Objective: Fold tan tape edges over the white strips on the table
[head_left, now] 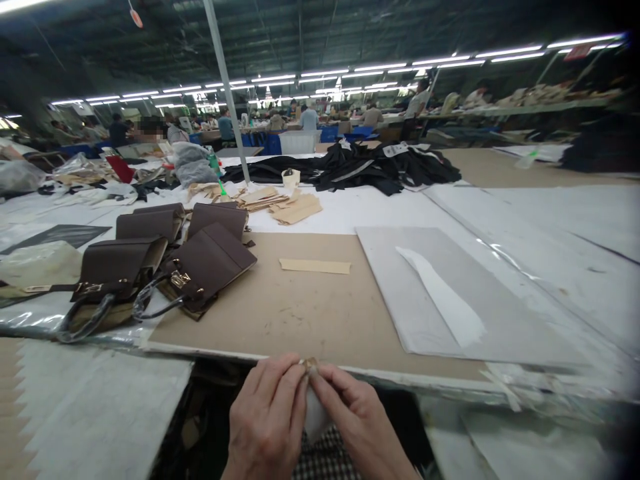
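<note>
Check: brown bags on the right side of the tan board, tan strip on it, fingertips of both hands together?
No: the brown bags are on the left side of the tan board, per the head view. Tan strip, left hand, right hand: correct.

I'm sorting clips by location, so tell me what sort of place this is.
Most likely a bag-making workshop or factory: brown handbags grouped on the worktable, a heap of black material farther back, and people across a large hall under strip lights.
</note>
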`<state>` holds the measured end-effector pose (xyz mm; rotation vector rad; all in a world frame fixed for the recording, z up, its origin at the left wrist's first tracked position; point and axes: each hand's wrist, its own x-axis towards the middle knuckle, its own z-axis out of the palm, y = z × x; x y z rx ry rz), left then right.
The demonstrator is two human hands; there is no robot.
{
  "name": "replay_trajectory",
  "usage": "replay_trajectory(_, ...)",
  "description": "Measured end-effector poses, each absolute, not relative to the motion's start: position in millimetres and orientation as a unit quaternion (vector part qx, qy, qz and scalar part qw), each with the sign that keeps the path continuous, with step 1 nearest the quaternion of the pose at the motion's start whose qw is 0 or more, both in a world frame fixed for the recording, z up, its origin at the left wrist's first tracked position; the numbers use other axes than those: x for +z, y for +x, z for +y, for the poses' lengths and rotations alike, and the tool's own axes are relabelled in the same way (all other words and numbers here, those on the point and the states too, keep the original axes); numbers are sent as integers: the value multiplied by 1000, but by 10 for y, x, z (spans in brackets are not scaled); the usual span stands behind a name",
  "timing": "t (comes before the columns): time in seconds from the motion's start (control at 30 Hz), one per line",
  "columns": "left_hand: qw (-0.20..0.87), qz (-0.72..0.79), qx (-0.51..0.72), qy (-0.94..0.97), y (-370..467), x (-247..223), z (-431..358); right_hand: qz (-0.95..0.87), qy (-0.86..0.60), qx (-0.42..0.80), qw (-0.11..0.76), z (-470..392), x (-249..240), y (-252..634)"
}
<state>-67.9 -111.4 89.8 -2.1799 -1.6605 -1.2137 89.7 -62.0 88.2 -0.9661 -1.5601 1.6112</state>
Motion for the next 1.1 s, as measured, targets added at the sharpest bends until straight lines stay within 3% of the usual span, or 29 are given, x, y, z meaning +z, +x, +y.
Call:
replay_trajectory(0.37,146,-564,-374,-721,-624,800,-1100,-727,-345,473,360,-665,690,918)
replay_trajectory(0.5,149,-579,-389,-700,-606,835,-1094,-682,-390,509,352,-696,749,895)
replay_trajectory(0.67,119,-585,-427,-679,-602,853,-1098,-529,-440,643,337,-690,796,849)
replay_trajectory(0.77,-2,-600,-464,-651,-615,871,-1118,-446,-406,717,349,-674,769,837)
replay_trajectory(0.97,-436,-602,-497,-447,-712,976,-1159,-389,-371,772,339,-653,714,843)
replay_trajectory(1.1,-530,-584,-496,-364,-748,916,-1109,-418,-354,771,325,-640,738,830)
